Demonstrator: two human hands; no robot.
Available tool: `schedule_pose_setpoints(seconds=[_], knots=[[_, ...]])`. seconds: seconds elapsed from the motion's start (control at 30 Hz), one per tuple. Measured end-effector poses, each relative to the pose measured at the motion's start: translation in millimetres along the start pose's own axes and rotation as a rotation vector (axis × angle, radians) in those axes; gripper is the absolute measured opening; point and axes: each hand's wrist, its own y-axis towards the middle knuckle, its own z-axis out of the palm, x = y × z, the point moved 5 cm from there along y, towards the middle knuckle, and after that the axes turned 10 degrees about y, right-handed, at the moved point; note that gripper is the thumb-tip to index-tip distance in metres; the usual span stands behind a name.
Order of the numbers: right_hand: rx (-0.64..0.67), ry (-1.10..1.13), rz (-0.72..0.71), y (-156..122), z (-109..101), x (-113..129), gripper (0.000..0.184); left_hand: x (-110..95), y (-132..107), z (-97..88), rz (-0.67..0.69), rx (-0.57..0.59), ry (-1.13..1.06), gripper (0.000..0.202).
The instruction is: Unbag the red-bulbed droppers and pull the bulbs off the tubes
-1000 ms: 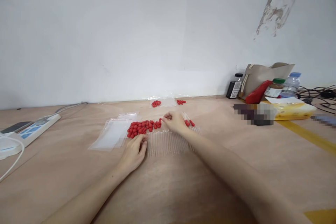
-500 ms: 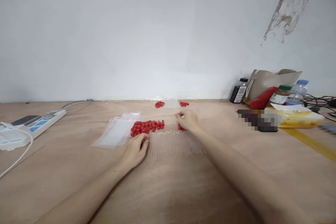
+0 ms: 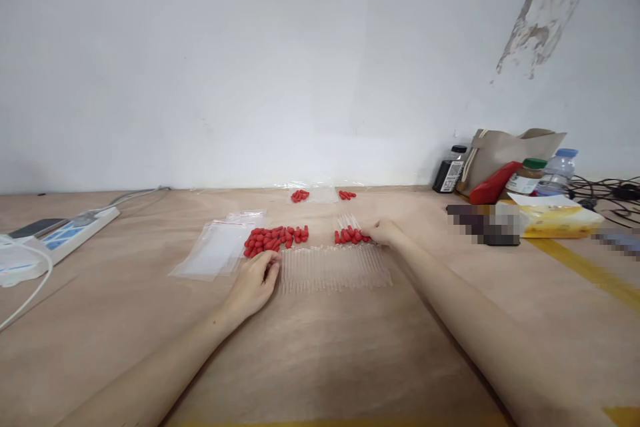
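A row of several clear tubes (image 3: 335, 268) lies on the brown table (image 3: 320, 347). Behind its left end is a heap of small red caps (image 3: 275, 239); a smaller cluster of red caps (image 3: 350, 236) lies behind its right part. My left hand (image 3: 255, 282) rests at the left end of the tubes, fingers curled and pinched near the heap; what they hold is hidden. My right hand (image 3: 385, 232) is at the right edge of the small red cluster, fingers closed against it.
Clear zip bags (image 3: 215, 248) lie left of the heap. More red caps (image 3: 300, 195) on plastic sit near the wall. A power strip (image 3: 60, 240) with cable is at far left. Bottles, a jar (image 3: 523, 179), a paper bag (image 3: 505, 150) and a tissue pack (image 3: 555, 217) stand at right.
My right hand has moved from the big red heap to the right, to the small cluster, which has grown. My left hand has stayed at the tubes' left end.
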Motion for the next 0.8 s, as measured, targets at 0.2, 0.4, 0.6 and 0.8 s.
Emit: schedule_pose_setpoints(seconds=[0.2, 0.4, 0.6, 0.8], knots=[[0.054, -0.012, 0.081, 8.0, -0.1, 1.0, 0.014, -2.1, -0.3, -1.5, 0.016, -0.011, 0.000, 0.014], [-0.031, 0.004, 0.086, 7.9, -15.0, -3.1, 0.017, -2.0, -0.2, -1.7, 0.017, -0.005, -0.003, 0.014], [-0.084, 0.074, 0.022, -2.7, -21.2, 2.8, 0.019, -0.9, -1.4, -0.3, 0.008, -0.021, -0.016, 0.013], [-0.190, 0.206, -0.484, -55.6, -29.3, 32.1, 0.029, -12.9, -4.6, -14.0, 0.045, -0.182, -0.031, 0.023]])
